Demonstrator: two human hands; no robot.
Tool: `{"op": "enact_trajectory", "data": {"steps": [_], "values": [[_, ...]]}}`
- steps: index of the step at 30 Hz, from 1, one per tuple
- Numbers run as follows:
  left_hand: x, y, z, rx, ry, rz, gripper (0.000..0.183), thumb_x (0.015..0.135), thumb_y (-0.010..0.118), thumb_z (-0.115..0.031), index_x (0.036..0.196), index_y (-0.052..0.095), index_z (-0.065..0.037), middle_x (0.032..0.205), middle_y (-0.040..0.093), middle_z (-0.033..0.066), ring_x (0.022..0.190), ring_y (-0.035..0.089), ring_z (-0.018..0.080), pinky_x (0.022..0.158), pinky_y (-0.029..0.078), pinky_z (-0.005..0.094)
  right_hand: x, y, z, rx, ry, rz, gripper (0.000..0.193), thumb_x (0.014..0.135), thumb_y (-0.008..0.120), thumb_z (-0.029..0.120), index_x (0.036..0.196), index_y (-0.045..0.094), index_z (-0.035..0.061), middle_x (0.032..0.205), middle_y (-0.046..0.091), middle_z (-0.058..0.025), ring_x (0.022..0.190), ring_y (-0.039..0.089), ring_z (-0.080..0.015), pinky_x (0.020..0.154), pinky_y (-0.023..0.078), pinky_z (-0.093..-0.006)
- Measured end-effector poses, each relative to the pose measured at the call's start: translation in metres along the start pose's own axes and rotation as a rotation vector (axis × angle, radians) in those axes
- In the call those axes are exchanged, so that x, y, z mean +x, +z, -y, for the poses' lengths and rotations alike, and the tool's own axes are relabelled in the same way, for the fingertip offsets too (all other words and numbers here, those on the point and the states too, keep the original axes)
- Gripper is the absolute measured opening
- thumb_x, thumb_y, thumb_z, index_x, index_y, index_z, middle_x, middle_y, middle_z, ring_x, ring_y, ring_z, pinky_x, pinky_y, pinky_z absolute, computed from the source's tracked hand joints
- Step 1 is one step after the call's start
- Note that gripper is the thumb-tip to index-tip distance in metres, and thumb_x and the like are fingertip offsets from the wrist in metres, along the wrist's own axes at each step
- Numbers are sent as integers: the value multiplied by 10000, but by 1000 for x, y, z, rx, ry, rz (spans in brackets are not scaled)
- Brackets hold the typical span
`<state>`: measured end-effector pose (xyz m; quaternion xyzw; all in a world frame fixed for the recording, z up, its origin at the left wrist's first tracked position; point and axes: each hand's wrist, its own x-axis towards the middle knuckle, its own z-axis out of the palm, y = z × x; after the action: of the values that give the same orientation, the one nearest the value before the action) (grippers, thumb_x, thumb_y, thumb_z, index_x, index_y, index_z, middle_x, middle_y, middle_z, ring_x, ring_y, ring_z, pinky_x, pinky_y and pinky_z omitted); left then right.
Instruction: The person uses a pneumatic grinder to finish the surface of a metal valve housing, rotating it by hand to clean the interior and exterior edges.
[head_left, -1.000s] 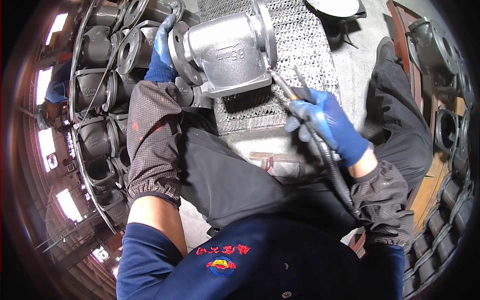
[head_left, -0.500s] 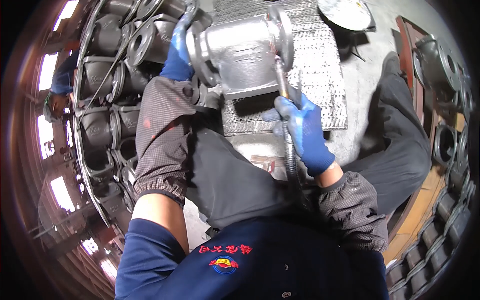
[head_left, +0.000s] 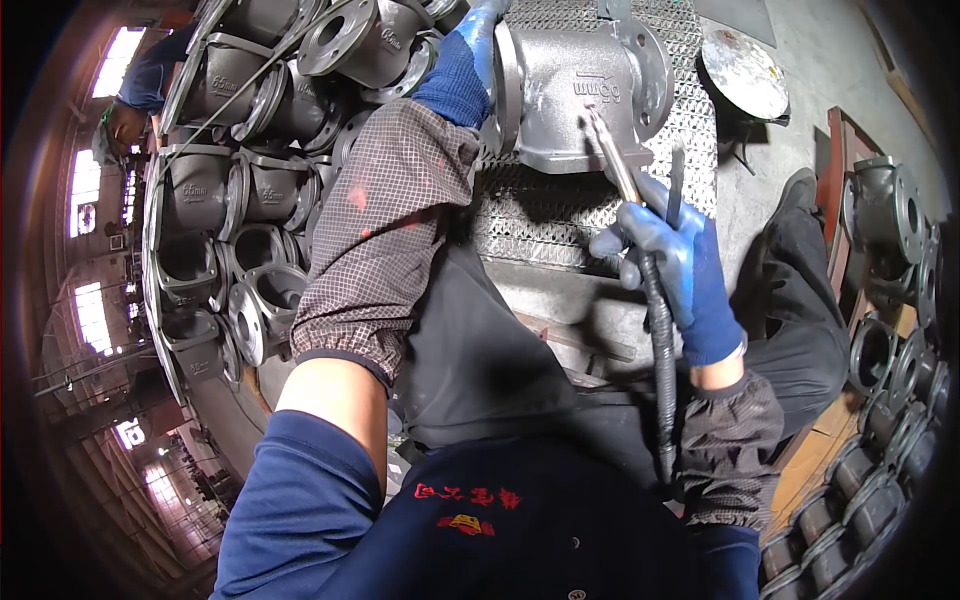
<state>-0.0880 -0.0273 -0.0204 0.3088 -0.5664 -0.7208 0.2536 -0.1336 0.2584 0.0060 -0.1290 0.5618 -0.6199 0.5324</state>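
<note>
A grey cast-metal valve body (head_left: pixel 570 85) with round flanges lies on a textured metal plate (head_left: pixel 530 235). My left hand (head_left: pixel 470 60), in a blue glove, is closed on its left flange; the fingertips run out of view at the top edge. In my right hand (head_left: pixel 670 250), also gloved in blue, is a slim air grinder (head_left: pixel 613 155) with a dark lever and a ribbed black hose (head_left: pixel 660 350) trailing toward my lap. The grinder's tip meets the body's face just below the raised marking, though whether it touches is hard to tell.
Stacked valve bodies (head_left: pixel 275 190) fill the left side behind a thin metal rod. More castings (head_left: pixel 885 215) stand at the right beside a reddish frame (head_left: pixel 835 165). A round, paint-spotted stool (head_left: pixel 745 75) is at the upper right. Another person (head_left: pixel 150 80) bends at the far left.
The grinder tip has gone from the right flange, where small sparks showed, to the middle of the valve body. The whole view has shifted, and the valve body appears higher and farther right.
</note>
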Motion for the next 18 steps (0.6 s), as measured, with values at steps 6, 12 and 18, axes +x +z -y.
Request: {"op": "enact_trajectory", "data": {"steps": [6, 12, 18], "values": [[10, -26, 12, 329, 287, 158, 441, 902, 547, -300, 1290, 470, -107, 1265, 469, 54, 1165, 462, 216, 839, 503, 441, 32, 6, 43, -251, 26, 208, 394, 873, 544, 139, 1216, 524, -56, 701, 623, -111, 507, 545, -98, 425, 407, -200], [3, 14, 3, -218, -85, 140, 357, 935, 469, -297, 1196, 503, -56, 1132, 570, 106, 1061, 562, 224, 827, 497, 371, 46, 2, 32, -282, 64, 226, 255, 849, 577, 118, 984, 598, -97, 678, 607, -97, 490, 577, -121, 388, 436, -233], [-17, 29, -13, -455, -22, 384, 297, 951, 445, -168, 1185, 524, -3, 1133, 601, 119, 1029, 590, 230, 901, 481, 334, 53, 3, 47, -531, 102, 255, 229, 830, 578, 104, 928, 605, -100, 666, 627, -110, 546, 647, -155, 425, 487, -238]]}}
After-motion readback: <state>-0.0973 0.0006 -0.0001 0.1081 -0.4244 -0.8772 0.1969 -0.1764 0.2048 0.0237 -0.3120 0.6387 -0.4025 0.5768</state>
